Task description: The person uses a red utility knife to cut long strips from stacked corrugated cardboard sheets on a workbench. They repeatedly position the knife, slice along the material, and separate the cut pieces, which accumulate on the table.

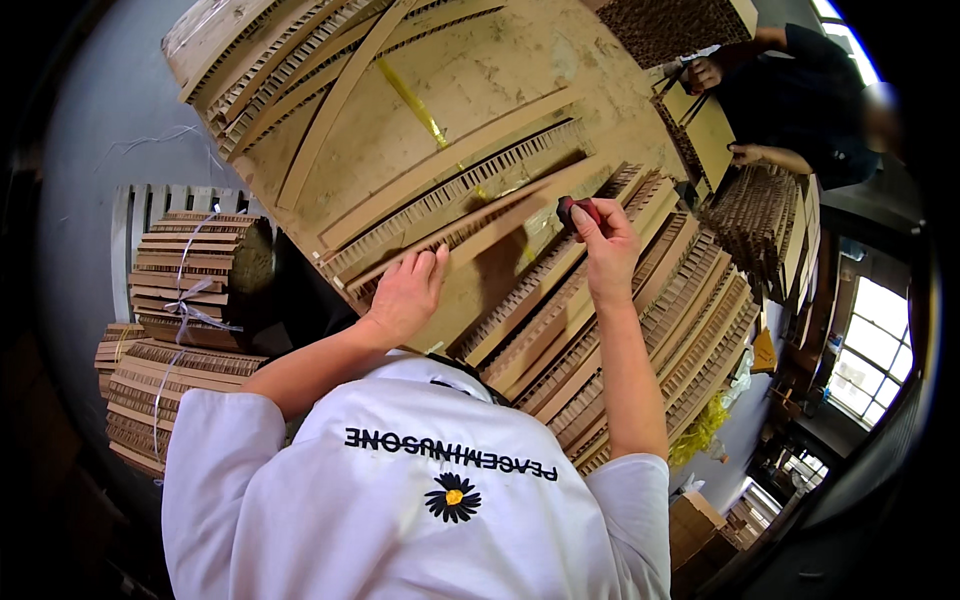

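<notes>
My left hand (405, 295) is closed over the near edge of a long honeycomb cardboard strip (530, 205), its fingertips on the upper edge; the thumb is hidden. My right hand (612, 245) is raised over the strip's right end. It is closed round a small dark red and black tool handle (577, 214); whether a blade or tip sticks out I cannot make out. Just beyond lie another honeycomb strip (470, 185) with its cells showing and a flat brown strip (450, 158). All rest on a worn tan tabletop (530, 80).
Rows of honeycomb strips (640, 320) lie close on my right, more strips (290, 70) at the far left. Tied bundles (190, 275) stand at left by a pale pallet (122, 240). A co-worker (810, 110) handles cardboard panels (708, 140) at the far right.
</notes>
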The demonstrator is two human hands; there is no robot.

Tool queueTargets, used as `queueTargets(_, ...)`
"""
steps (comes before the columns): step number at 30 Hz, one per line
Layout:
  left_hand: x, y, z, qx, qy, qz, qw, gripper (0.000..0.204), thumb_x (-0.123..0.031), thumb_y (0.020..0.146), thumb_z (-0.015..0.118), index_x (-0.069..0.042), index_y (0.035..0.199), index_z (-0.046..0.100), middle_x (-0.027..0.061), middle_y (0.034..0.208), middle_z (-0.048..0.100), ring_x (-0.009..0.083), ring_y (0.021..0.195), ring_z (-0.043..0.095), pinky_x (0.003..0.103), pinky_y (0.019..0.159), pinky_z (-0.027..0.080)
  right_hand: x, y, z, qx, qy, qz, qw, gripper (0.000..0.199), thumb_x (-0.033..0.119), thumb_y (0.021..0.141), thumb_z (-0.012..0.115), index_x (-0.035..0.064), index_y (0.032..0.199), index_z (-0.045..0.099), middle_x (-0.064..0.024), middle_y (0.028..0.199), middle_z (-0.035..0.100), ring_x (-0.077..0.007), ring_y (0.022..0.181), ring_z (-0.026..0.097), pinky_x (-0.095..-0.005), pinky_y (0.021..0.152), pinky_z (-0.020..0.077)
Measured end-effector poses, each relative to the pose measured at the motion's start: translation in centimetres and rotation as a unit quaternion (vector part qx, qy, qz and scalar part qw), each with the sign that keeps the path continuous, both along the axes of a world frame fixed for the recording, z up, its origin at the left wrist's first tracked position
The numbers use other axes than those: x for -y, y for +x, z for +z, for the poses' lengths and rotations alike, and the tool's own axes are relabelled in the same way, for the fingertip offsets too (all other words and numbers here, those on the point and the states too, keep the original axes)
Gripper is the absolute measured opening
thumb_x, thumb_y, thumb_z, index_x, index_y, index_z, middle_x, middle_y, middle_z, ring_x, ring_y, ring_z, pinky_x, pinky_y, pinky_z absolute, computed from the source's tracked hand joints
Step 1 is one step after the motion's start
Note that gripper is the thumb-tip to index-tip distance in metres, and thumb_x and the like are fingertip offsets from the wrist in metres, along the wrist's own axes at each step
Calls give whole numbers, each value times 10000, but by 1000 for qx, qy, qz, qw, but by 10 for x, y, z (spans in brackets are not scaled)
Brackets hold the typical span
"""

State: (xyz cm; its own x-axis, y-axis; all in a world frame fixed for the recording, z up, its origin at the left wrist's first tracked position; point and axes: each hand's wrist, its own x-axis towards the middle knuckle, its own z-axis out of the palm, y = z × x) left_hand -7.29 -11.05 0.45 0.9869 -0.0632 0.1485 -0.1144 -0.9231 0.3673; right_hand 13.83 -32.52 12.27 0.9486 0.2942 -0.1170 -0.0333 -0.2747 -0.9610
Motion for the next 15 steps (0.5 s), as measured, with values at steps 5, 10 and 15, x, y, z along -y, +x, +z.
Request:
queueTargets(5,7,-10,-3,-20,-26,-28,999,591,-143,930,626,24,1492,556,99,1084,557,255,1029,584,390,828,509,-3,-5,-1,6,3,1,1000,145,68,973,800,-28,1057,732,-8,987,617,-88,819,589,-235,737,494)
queueTargets(10,-3,12,14,34,-18,15,999,557,-116,890,670,22,1425,599,109,1073,548,276,1024,584,366,779,517,2,-15,0,1,12,-28,1000,125,68,977,793,-18,1041,729,-1,974,616,-84,791,596,-240,718,499)
queueTargets(15,-10,33,7,-34,10,74,997,372,-135,856,685,-27,1213,687,113,1079,569,278,1031,607,382,753,529,8,-17,-3,2,31,-22,999,119,77,983,789,-8,1041,729,4,955,622,-83,785,596,-237,713,495)
